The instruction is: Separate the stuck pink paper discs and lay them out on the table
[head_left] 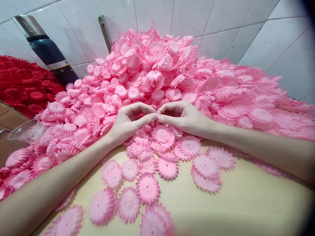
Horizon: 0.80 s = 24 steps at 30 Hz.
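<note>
My left hand (134, 119) and my right hand (180, 116) meet in the middle of the view, fingertips touching. Each has its thumb and fingers pinched together. Whatever lies between the fingertips is too small or hidden to name. Just behind and below them rises a big heap of pink scalloped paper-like discs (157, 77). Nearer to me, loose pink discs lie on the pale table, among them a darker pink one (147, 188) with a small hole at its centre.
A dark blue bottle (50, 50) with a metal cap leans at the back left, beside a red pile (24, 85). A clear plastic cup (27, 131) and cardboard (10, 119) are at the left edge. Behind stands a tiled wall (152, 14); the table (246, 200) is yellowish.
</note>
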Each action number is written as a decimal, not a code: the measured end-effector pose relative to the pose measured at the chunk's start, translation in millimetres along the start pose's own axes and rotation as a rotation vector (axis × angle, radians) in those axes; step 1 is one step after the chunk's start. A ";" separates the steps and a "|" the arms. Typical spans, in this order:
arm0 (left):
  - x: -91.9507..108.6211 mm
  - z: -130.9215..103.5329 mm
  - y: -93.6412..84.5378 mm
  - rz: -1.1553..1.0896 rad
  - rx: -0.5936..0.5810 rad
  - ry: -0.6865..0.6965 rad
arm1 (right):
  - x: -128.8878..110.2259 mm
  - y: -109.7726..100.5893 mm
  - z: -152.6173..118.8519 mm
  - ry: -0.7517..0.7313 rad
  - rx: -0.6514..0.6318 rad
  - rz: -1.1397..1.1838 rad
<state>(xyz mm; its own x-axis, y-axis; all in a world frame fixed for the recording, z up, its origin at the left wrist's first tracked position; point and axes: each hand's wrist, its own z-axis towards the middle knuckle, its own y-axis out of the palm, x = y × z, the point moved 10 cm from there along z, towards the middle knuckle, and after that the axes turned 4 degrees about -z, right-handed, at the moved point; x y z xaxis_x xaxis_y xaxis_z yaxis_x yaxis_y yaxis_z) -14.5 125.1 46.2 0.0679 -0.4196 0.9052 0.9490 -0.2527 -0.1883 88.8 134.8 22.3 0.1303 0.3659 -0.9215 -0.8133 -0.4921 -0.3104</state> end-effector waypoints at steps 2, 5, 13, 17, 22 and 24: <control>-2.9 -0.2 0.2 -0.008 0.001 -0.017 | 2.1 1.6 -0.1 0.013 -0.013 0.012; -7.3 -0.3 -1.0 -0.065 0.019 -0.033 | 4.2 1.2 0.0 0.024 -0.015 -0.009; -12.6 -0.3 -1.0 -0.123 0.022 -0.068 | 2.8 2.3 0.4 0.015 -0.025 -0.054; -13.2 -0.3 0.7 -0.132 0.009 -0.074 | 1.8 2.8 0.5 0.012 -0.026 -0.061; -10.3 0.4 2.1 -0.134 0.002 -0.047 | 1.8 1.9 0.2 0.015 -0.016 -0.097; -10.2 0.4 3.1 -0.140 -0.005 -0.047 | 1.9 1.2 -0.1 0.018 -0.003 -0.106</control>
<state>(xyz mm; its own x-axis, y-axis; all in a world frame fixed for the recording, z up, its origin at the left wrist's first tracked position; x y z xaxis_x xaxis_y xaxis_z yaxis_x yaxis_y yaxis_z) -12.1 128.9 36.5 -0.0502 -0.3390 0.9395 0.9488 -0.3099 -0.0611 88.1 134.9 20.2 0.2257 0.4016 -0.8876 -0.7926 -0.4541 -0.4070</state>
